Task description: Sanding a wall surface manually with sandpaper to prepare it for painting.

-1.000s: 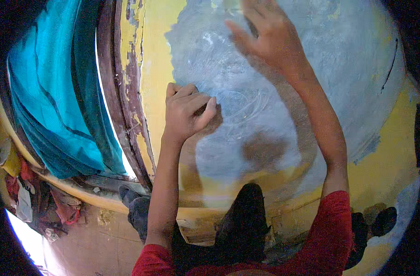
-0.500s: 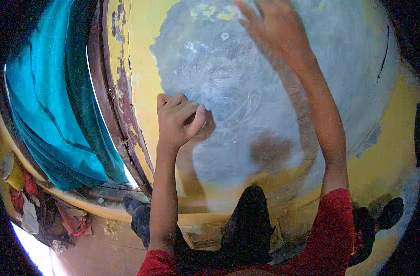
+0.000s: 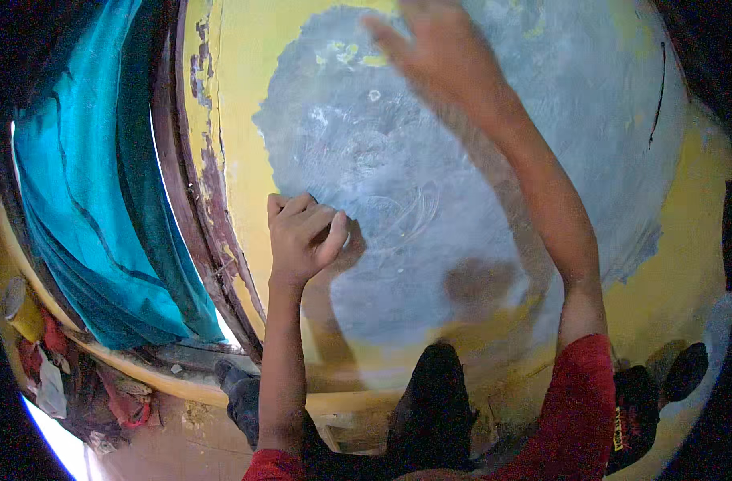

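A yellow wall (image 3: 241, 104) in front of me carries a large grey-blue patch (image 3: 430, 264) with faint whitish swirl marks. By the patch's left edge is my left hand (image 3: 302, 239), its fingers curled in and its thumb bent against them. Whatever it may hold is hidden, apart from a tiny pale sliver by the thumb. My right hand (image 3: 438, 60) is stretched over the upper part of the patch, blurred by motion. Its thumb stands apart from the fingers, which are partly cut off by the top edge, and nothing shows in it.
On the left a teal curtain (image 3: 85, 216) hangs beside a worn brown door frame (image 3: 170, 104) with peeling paint. A yellow container (image 3: 22, 313) and a heap of cloths (image 3: 121, 393) lie at the lower left. A black shoe (image 3: 634, 425) is at the lower right.
The view has tilted slightly, so the patch and my left hand sit lower in it. My right hand has swung a little to the left across the wall. The left hand stays curled.
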